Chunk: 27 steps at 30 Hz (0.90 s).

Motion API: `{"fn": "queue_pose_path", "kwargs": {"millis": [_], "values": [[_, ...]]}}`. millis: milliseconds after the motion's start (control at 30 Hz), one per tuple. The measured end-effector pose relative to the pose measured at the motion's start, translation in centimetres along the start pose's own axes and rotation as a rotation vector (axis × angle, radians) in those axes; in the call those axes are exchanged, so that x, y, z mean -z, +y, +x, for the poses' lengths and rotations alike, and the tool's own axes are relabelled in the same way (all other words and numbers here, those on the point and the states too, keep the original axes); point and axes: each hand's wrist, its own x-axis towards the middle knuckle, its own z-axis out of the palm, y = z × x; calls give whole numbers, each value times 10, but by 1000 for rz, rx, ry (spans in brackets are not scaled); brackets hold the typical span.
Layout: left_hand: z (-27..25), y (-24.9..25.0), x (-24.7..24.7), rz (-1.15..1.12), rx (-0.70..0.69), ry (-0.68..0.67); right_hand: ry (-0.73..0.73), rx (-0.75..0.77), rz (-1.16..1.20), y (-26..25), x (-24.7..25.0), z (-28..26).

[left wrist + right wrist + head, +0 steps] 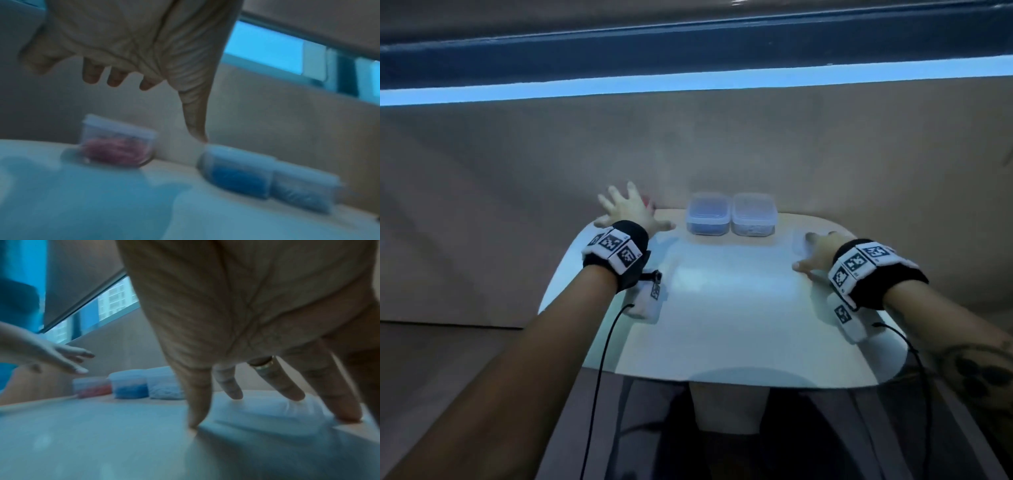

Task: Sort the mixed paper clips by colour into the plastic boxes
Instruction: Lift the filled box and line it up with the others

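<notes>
Three lidded clear plastic boxes stand along the table's far edge. The box of red clips [117,146] is at the left, mostly hidden under my left hand [628,210] in the head view. The box of blue clips [708,214] and the box of pale clips [753,214] stand side by side in the middle. My left hand hovers over the red box with its fingers spread and holds nothing. My right hand [813,248] is spread at the table's right. Its thumb and fingertips [349,416] stand around a flat clear plastic piece [267,408]. No loose clips are visible.
The white table [722,308] has rounded corners and a beige wall close behind it. Cables hang from both wrist bands over the near edge. The wrist views are blurred.
</notes>
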Motion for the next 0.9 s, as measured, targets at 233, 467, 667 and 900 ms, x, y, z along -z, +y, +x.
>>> {"fn": "queue_pose_path", "kwargs": {"millis": [233, 467, 667, 900], "values": [[18, -9, -21, -360, 123, 92, 183, 170, -180, -43, -4, -37], [32, -20, -17, -440, 151, 37, 312, 231, -42, -47, 23, -53], [30, -16, -10, -481, 66, 86, 148, 372, 1368, -61, 47, -74], [-16, -9, 31, -771, -445, -26, 126, 534, 1706, -101, 73, -80]]}}
